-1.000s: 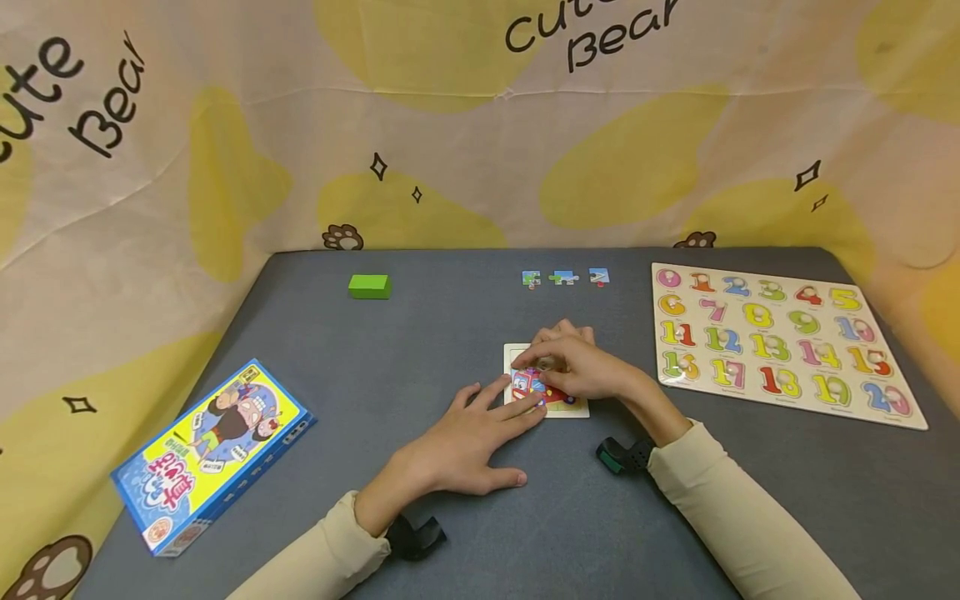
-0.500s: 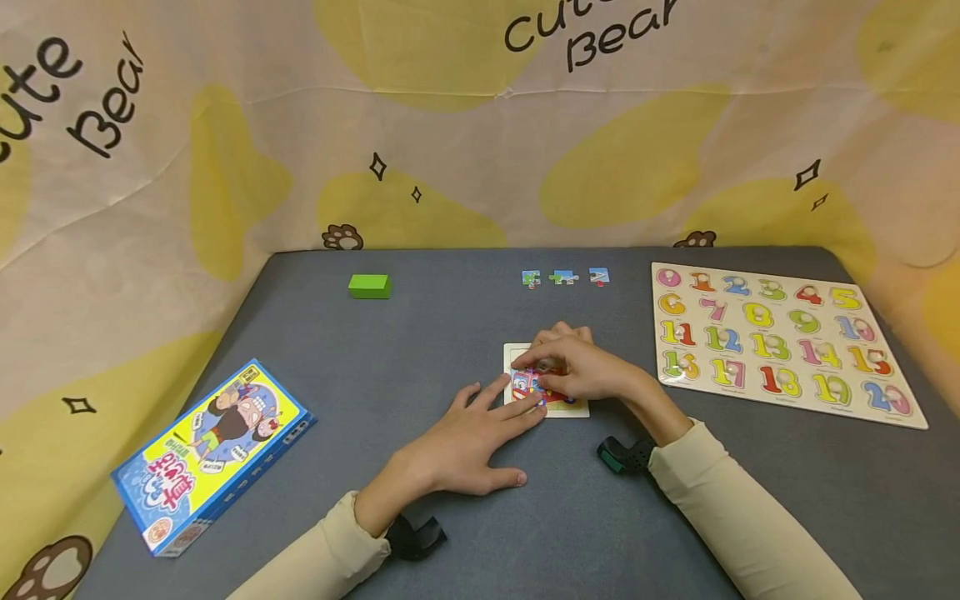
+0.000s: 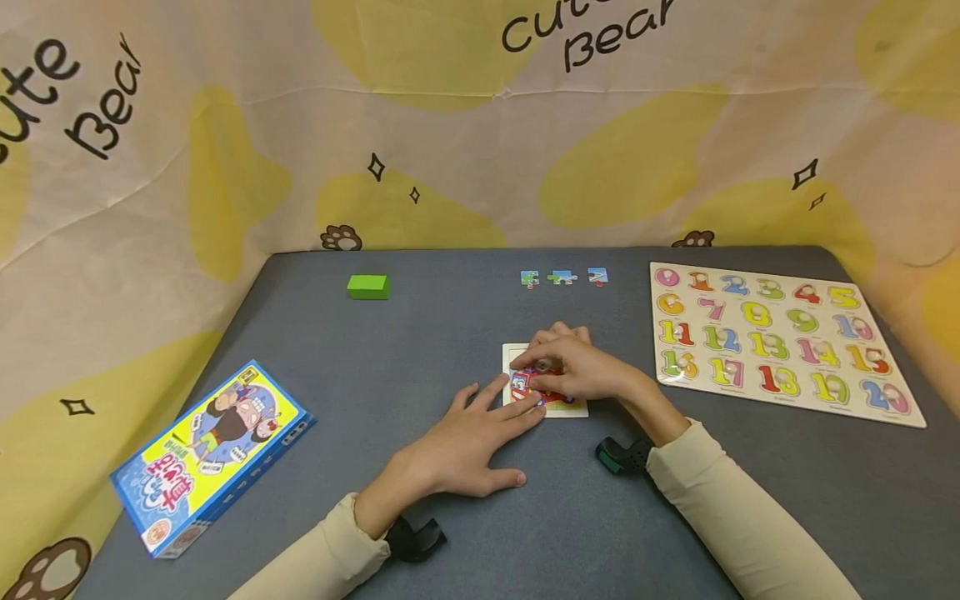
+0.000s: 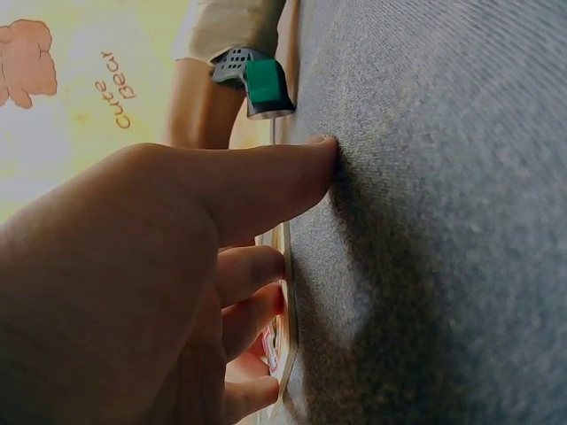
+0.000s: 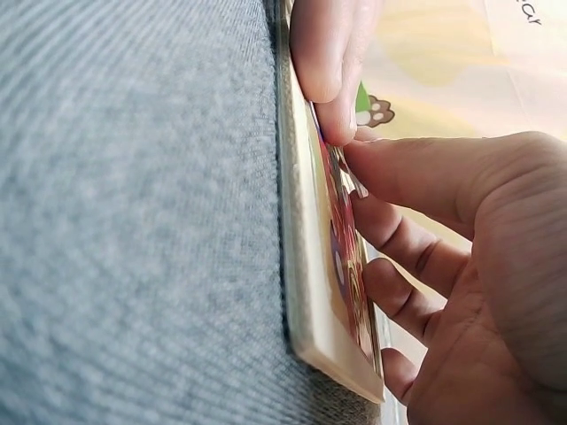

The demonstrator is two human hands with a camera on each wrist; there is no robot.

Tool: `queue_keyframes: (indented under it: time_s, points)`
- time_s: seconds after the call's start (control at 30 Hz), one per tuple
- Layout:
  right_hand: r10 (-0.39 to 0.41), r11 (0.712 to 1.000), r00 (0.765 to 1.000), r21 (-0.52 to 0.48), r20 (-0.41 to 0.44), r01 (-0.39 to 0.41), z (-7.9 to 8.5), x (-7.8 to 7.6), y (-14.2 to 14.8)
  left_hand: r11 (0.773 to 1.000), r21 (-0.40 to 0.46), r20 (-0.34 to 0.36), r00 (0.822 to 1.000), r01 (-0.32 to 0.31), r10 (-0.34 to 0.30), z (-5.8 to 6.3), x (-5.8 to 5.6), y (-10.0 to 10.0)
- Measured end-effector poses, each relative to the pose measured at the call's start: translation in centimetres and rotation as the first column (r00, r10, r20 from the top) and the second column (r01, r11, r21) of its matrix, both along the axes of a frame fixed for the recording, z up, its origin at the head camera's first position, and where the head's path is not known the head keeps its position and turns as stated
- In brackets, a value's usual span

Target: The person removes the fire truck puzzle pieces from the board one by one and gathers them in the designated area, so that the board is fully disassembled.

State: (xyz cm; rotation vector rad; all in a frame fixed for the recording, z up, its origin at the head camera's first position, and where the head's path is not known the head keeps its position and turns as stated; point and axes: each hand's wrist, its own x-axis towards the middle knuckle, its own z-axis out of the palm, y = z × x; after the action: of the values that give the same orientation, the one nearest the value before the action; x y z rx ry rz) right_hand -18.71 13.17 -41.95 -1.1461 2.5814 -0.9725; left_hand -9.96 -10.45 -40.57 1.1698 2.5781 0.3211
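A small jigsaw puzzle board point(image 3: 578, 411) with a red picture lies flat on the table, partly covered by both hands. My left hand point(image 3: 468, 442) is spread out, its fingertips resting on the board's left and near edges and its thumb on the table. Over the board, my right hand point(image 3: 573, 367) bends its fingers down and pinches a small puzzle piece point(image 5: 359, 188) between thumb and fingers, close to the picture. Most of that piece is hidden by the fingers. In the right wrist view the left fingertips point(image 5: 319, 53) press the board's rim.
Three loose blue puzzle pieces point(image 3: 562, 277) lie in a row at the back. A green block point(image 3: 368, 287) sits back left, a blue and yellow box point(image 3: 213, 458) at the left. On the right lies a number board point(image 3: 787, 333). A patterned curtain point(image 3: 450, 125) hangs behind the table.
The right thumb has slid slightly left over the red picture, covering more of it. The left hand stays in place. The head view has shifted very slightly.
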Motion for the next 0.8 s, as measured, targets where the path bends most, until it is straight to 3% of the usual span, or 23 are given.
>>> queue_keyframes:
  time_s: [0.8]
  points:
    - [-0.007, 1.000, 1.000, 0.002, -0.015, 0.007, -0.14, 0.02, -0.18, 1.000, 0.005, 0.025, 0.999, 0.023, -0.023, 0.40, 0.10, 0.04]
